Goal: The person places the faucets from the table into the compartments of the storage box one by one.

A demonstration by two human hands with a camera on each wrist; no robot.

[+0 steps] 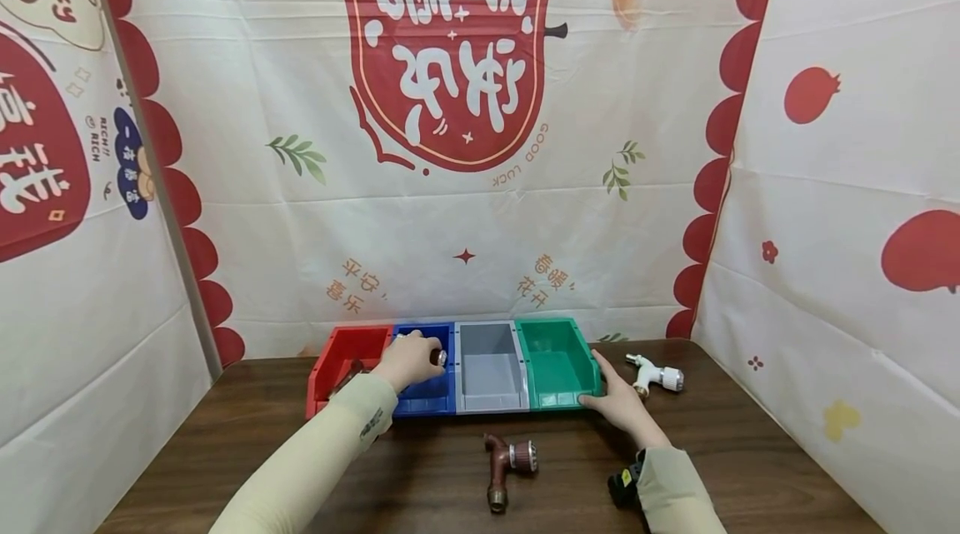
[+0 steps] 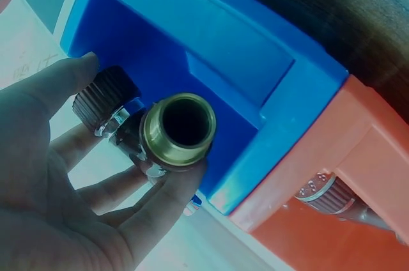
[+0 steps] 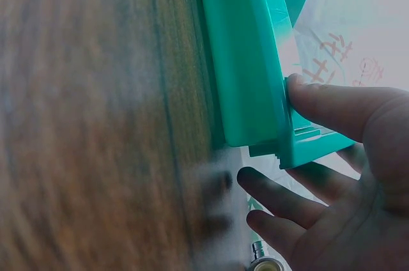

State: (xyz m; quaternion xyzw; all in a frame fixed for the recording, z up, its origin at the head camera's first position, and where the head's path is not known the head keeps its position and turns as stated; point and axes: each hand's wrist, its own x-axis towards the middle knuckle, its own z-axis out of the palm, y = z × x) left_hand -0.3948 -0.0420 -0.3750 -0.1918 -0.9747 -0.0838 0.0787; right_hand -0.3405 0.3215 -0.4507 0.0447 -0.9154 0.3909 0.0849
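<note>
My left hand (image 1: 411, 361) holds a dark faucet (image 2: 131, 124) over the blue bin (image 2: 239, 47), thumb at its ribbed knob and fingers around its body. The brass threaded end (image 2: 179, 131) faces the left wrist camera. At the right end of the bin row, my right hand (image 1: 622, 405) grips the corner of the green bin (image 1: 555, 359). Its thumb (image 3: 307, 95) presses on the front rim, while the other fingers spread along the outer side, some partly hidden behind the bin.
A red bin (image 1: 320, 367) with a brownish faucet (image 1: 351, 371) inside and a grey bin (image 1: 491, 376) complete the row. In front lies a reddish-brown faucet (image 1: 501, 467) on the wooden table (image 1: 420, 476). A white faucet (image 1: 660, 376) lies right of the green bin. Printed cloth walls (image 1: 465, 217) surround the table.
</note>
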